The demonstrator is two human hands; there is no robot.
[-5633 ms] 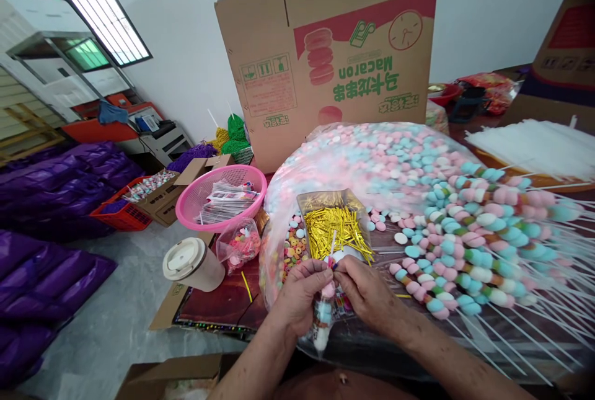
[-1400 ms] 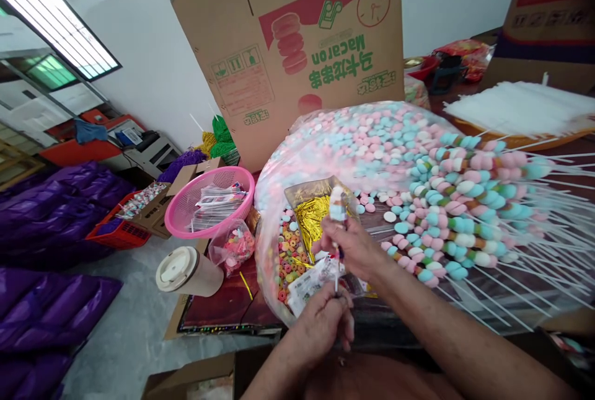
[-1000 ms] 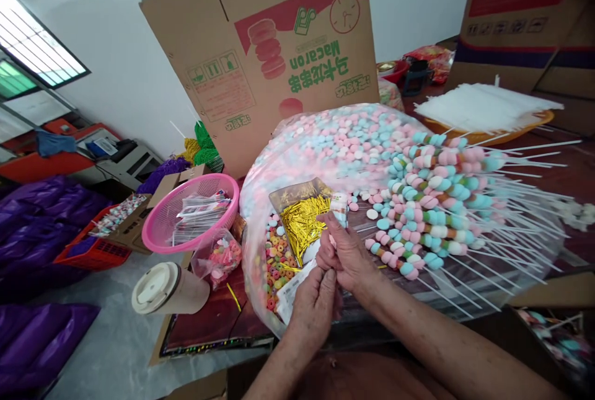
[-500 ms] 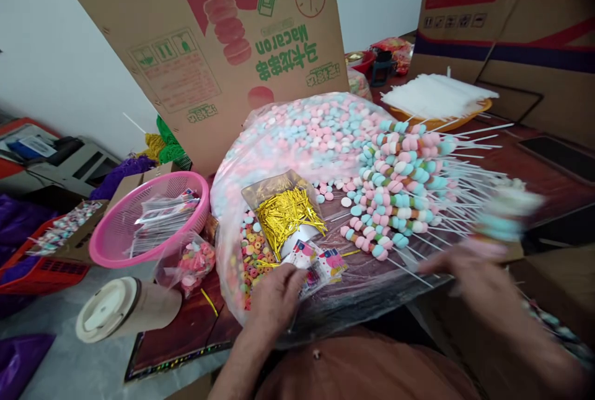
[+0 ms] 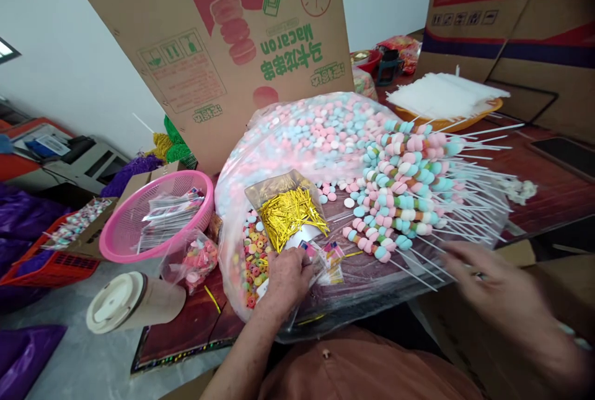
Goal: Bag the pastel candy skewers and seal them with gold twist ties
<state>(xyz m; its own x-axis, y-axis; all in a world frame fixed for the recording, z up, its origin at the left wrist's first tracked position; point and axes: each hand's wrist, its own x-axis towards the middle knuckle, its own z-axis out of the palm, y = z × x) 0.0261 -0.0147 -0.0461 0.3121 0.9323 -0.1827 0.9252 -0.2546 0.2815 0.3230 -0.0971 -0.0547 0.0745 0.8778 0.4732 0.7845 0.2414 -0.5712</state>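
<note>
My left hand [image 5: 287, 273] rests on the clear plastic sheet, its fingers curled and pinching at a small stack of printed wrappers [image 5: 328, 255]. Just beyond it lies a bag of gold twist ties [image 5: 288, 211]. My right hand [image 5: 495, 291] is blurred at the lower right, fingers stretched out with nothing in them, close to the stick ends of a pile of pink, blue and white marshmallow skewers [image 5: 404, 189]. Behind the skewers bulges a big clear bag of loose pink and blue marshmallows [image 5: 311, 133]. Coloured ring candies [image 5: 253, 257] lie left of my left hand.
A pink basket [image 5: 158, 217] of wrappers, a small candy bag [image 5: 198, 257] and a lidded cup [image 5: 132, 301] lie to the left. A large cardboard box [image 5: 232, 46] stands behind. An orange tray [image 5: 444, 121] of white bags sits at the back right.
Both hands held a wrapped skewer earlier. My right hand swung it away to the right and is back without it. My left hand dropped onto the printed wrappers.
</note>
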